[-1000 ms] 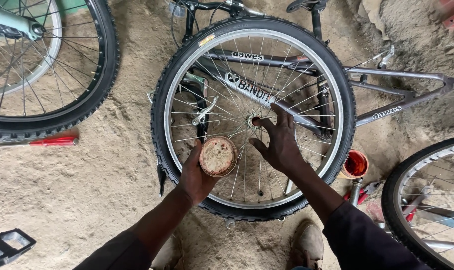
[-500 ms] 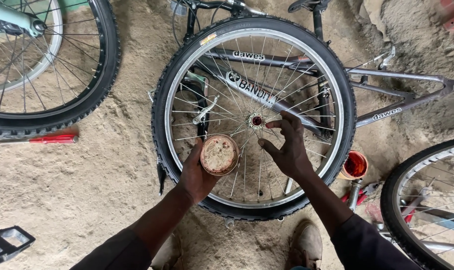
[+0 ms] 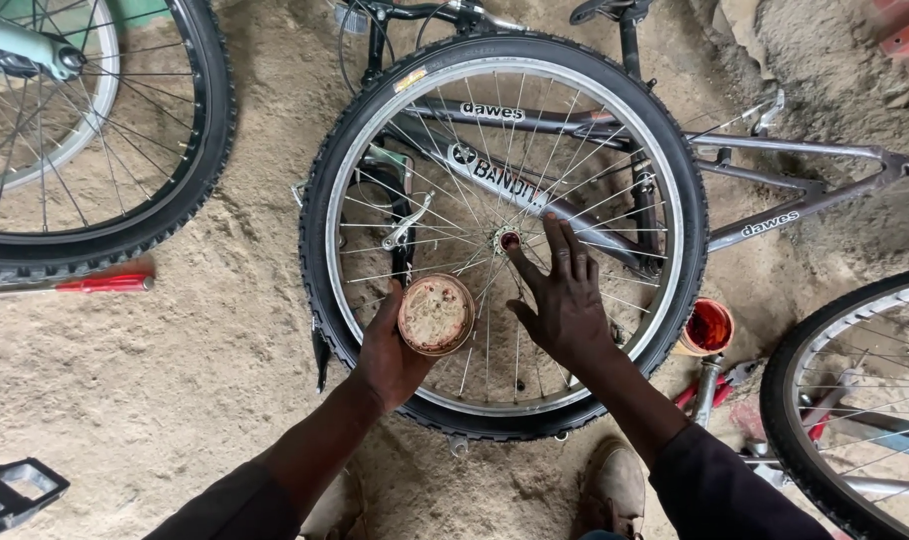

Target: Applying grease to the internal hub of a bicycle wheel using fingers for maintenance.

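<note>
Greasing the wheel hub, tin in hand.

My left hand point(image 3: 389, 350) is clamped on the round grease tin point(image 3: 436, 315), held over the spokes. My right hand point(image 3: 564, 300), fingers apart, touches the hub point(image 3: 507, 240); I judge the next move needs a precise fingertip dab there.

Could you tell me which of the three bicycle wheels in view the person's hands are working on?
The middle wheel: the right hand reaches its hub, the left hand holds a small round tin over its spokes. The other two are untouched.
</note>
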